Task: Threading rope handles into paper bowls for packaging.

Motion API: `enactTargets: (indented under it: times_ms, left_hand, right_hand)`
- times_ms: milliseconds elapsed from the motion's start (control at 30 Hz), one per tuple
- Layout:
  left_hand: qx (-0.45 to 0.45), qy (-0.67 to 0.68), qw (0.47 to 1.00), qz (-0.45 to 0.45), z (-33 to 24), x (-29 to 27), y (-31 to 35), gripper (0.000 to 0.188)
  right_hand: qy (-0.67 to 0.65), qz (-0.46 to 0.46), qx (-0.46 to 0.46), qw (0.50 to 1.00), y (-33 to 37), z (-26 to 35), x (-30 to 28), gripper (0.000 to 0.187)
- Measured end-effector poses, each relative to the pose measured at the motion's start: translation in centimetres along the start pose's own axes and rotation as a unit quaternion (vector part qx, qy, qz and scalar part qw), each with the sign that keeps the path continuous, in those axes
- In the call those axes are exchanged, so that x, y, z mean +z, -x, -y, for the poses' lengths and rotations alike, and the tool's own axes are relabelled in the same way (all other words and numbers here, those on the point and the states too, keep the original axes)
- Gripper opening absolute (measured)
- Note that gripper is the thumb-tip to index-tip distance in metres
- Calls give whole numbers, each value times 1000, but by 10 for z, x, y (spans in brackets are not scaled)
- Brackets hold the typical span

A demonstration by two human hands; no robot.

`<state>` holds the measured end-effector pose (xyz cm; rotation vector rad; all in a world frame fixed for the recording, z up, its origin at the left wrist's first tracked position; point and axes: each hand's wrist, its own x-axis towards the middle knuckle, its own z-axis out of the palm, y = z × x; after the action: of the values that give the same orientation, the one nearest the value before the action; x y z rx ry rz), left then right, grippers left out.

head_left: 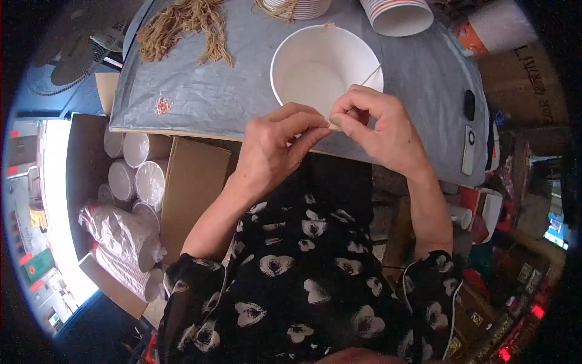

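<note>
A large white paper bucket (324, 37) stands on the grey-covered table with its wide mouth toward me. At its near rim my left hand (276, 142) and my right hand (388, 127) meet, thumbs and fingertips pinched together. Between them is a thin tan string (371, 75), and one end of it sticks up past my right hand over the bucket's right rim. The fingers partly hide the string and the near rim. A short tuft of the same fibre shows at the far rim. Farther left lies a heap of tan strings (182, 30).
More paper buckets (403, 18) stand along the table's far side. A patch of red-and-white bits (163, 105) lies on the grey table cover (200, 91). Left below the edge, a cardboard box (194, 182) holds wrapped stacks of cups (124, 227). A dark oval object (469, 104) lies right.
</note>
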<state>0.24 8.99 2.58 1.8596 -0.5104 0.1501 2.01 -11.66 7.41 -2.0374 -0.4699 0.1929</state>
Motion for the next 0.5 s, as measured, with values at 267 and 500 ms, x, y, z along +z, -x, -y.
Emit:
enactTargets:
  times_ms: [267,500]
  left_hand:
    - [11,-86,996,29,-4,-2,24,16]
    - [15,-90,995,35,-7,0,32,17]
  right_hand:
    - [126,45,-16,991,2,-1,-3,7]
    - [159,53,-33,985,7,-6,4,8]
